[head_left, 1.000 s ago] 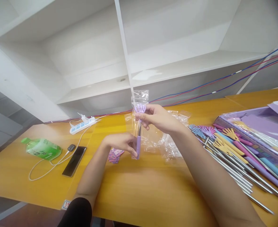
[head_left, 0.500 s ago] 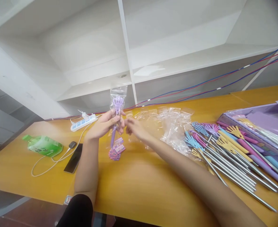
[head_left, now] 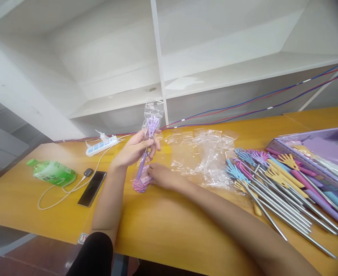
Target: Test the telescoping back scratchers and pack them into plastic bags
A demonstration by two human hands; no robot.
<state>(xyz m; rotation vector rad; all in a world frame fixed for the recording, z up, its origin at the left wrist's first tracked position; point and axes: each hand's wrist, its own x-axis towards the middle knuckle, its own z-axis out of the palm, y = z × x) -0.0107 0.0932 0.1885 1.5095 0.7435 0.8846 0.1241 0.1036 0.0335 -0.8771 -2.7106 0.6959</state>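
A purple back scratcher [head_left: 152,125] stands upright and slightly tilted in a clear plastic bag [head_left: 154,107]. My left hand [head_left: 138,147] is closed round its middle, with the hand-shaped end above the fingers and the purple handle [head_left: 141,167] below. Low over the table, my right hand [head_left: 161,175] has its fingers bent together at a small pile of pink and purple printed cards [head_left: 140,186]. Its fingertips seem to pinch the edge of an upper card; they are partly hidden. Clear plastic bags [head_left: 212,153] lie spread to the right of that hand.
Several back scratchers [head_left: 278,191] in mixed colours lie at the right, beside a purple box [head_left: 275,143]. A green bottle [head_left: 52,173], a phone [head_left: 92,188], a charging cable [head_left: 46,207] and a power strip [head_left: 101,146] are at the left. Shelving [head_left: 114,99] rises behind the table.
My right hand has moved down from beside the bagged back scratcher to the printed cards. My left hand has shifted slightly right and up with the back scratcher, still holding it.
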